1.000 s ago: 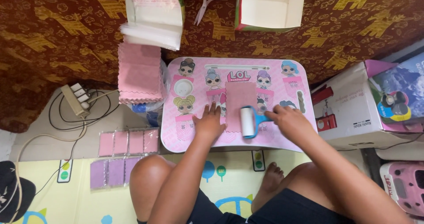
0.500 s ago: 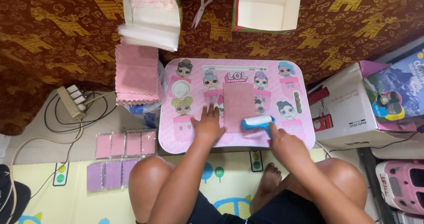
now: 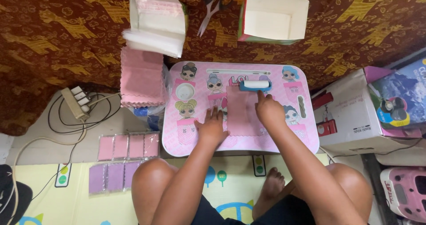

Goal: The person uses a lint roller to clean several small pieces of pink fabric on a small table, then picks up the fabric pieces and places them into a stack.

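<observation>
- Small pink table (image 3: pixel 306 138), printed with cartoon doll figures, stands on the floor between the person's knees and a brown patterned cloth (image 3: pixel 57 34).
- One pink cloth square (image 3: pixel 241 112) lies flat at the table's middle.
- Left hand (image 3: pixel 213 128) rests palm down on the table at the square's left edge, fingers spread open, gripping nothing.
- Right hand (image 3: pixel 268 111) sits at the square's right edge, fingers stretched toward the roller; whether they close on its handle cannot be told.
- One lint roller (image 3: pixel 256 84), white drum and blue handle, lies across the square's far end, near the table's far edge.
- Off the table's far-left corner: one stack of pink cloth squares (image 3: pixel 141 78), touching the table's side.
- Beyond that stack: one pile of clear bags (image 3: pixel 156 23).
- One pair of scissors (image 3: pixel 212 5) on the brown cloth, between the bags and one open cardboard box (image 3: pixel 274 18).
- Left of the table on the floor: eight packed squares (image 3: pixel 128 146) in two rows, four pink, four purple.
- One power strip (image 3: pixel 76 103) with cables further left.
- Right of the table: one white carton (image 3: pixel 355 114).
</observation>
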